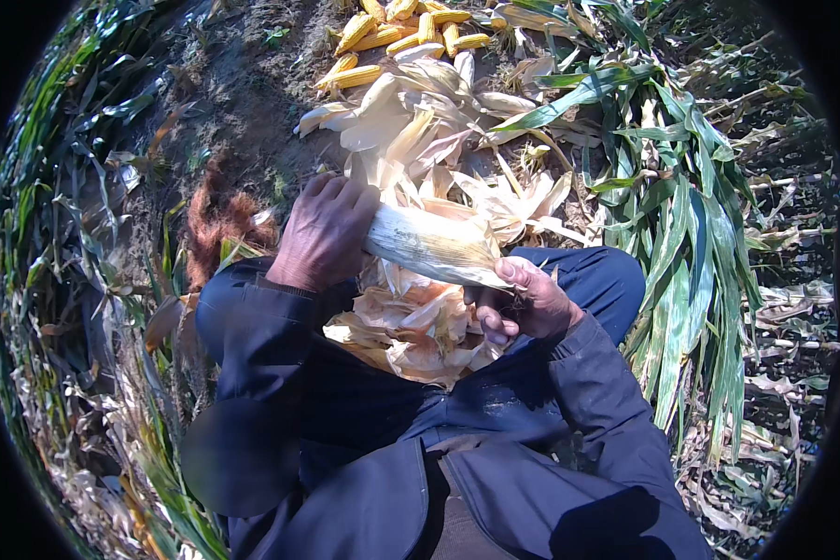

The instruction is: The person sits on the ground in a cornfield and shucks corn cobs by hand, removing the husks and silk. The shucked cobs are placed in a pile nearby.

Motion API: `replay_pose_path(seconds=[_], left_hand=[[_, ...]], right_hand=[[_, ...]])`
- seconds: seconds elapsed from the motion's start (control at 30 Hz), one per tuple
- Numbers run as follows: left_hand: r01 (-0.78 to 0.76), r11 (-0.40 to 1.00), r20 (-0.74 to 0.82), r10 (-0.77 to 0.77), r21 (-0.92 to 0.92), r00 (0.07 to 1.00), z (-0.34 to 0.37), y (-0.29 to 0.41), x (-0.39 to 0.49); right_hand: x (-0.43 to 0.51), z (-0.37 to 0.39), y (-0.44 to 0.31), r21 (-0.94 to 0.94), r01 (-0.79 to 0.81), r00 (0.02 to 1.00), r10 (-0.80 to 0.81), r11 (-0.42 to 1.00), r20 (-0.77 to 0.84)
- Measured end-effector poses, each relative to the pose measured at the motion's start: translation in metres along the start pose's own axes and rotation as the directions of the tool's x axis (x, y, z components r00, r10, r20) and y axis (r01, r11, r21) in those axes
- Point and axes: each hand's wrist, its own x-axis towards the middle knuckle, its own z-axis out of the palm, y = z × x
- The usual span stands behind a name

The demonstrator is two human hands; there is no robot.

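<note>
An ear of corn in its pale dry husk [430, 245] lies slantwise between my hands, above my lap. My left hand [332, 231] is closed around its left end, back of the hand up. At the right end my right hand [525, 294] grips the husk tip between thumb and fingers. Loose peeled husks [420, 322] lie between my legs, below the ear. Beyond the ear, more dry husks [427, 126] are heaped on the soil. Past that heap sit several husked yellow corn cobs [381, 35] in a pile.
Long green corn leaves and stalks [679, 210] lie on the right, close to my knee. Reddish-brown corn silk or similar fibre [217, 217] rests on the soil at the left. Standing or leaning corn plants [56, 210] fill the far left, with dry leaves among them.
</note>
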Motion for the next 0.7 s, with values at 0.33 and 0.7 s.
replay_pose_path(seconds=[0.33,0.7], left_hand=[[0.298,0.911,-0.114,-0.341,-0.286,0.933,0.048,0.071,-0.038],[0.348,0.92,-0.214,-0.381,-0.18,0.899,0.067,0.092,-0.048]], right_hand=[[0.013,-0.012,0.015,-0.126,0.548,0.745,-0.551,0.827,-0.375],[0.03,-0.011,-0.011,-0.535,0.526,0.538,-0.745,0.662,-0.393]])
